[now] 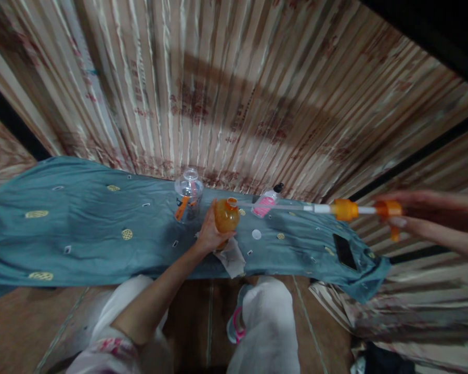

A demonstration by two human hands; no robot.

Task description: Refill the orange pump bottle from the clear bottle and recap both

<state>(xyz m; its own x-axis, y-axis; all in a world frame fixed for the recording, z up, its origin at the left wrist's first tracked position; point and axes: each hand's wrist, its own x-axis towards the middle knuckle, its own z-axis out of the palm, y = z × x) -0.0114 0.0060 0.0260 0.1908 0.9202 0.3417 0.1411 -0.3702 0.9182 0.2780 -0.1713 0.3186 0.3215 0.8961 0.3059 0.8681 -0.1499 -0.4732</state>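
My left hand (pixel 209 231) is wrapped round an amber bottle (pixel 226 217) whose mouth is uncovered. At the right, my right hand (pixel 437 213) pinches the orange head of a pump dispenser (pixel 345 209). The pump's long clear tube stretches left, its tip close to the bottle's mouth; I cannot tell whether it is inside. A white tissue (pixel 232 257) lies under and in front of the bottle. Just left of it stands a clear plastic bottle (pixel 189 195) with an orange and black label and no cap.
A bottle with pink on it and a black top (pixel 265 201) leans at the back of the teal patterned cloth (pixel 93 223). A white disc (pixel 256 235) lies right of the amber bottle, and a dark phone (pixel 343 251) farther right. A curtain (pixel 218 93) hangs behind.
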